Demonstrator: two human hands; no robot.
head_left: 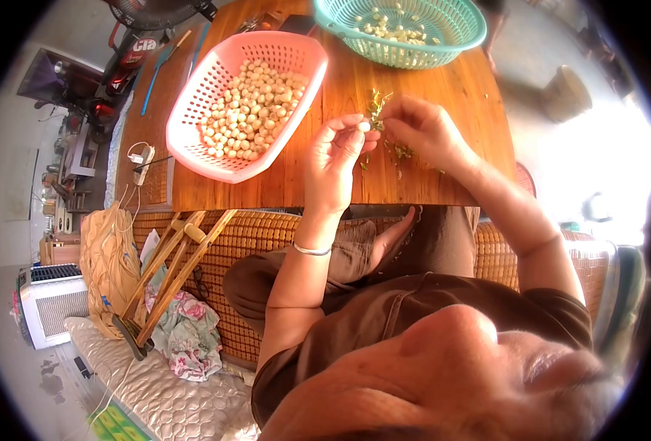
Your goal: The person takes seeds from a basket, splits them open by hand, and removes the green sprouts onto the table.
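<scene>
Seed (365, 126), small and white, is at the fingertips of the left hand (332, 158), over the near part of the tabletop (230, 194). A pink basket (179, 140) stands to the left, apart from the hands, with many round, pale balls (252, 110) in it. Farther off, a teal basket (391, 56) holds fewer whitish pieces (399, 34). Green scraps (402, 151) lie scattered beside and below the right hand (430, 132), which hides part of that patch. Left of the pink basket are a blue stick (150, 90) and a white power strip (143, 165) with cords. The tabletop is of brown, glossy wood; the seat alongside has a woven mat (246, 239), with wooden crutches (186, 259), a tan bag (108, 257) and a flowered cloth (188, 338) at the left. A stool (566, 94) stands on the floor at the right, near strong light. Both forearms reach forward, bent at the elbows, and the hands nearly meet. The left grip pinches the seed between thumb and fingers, palm partly up; the right grip is curled, palm down, and whether it pinches anything I cannot tell.
</scene>
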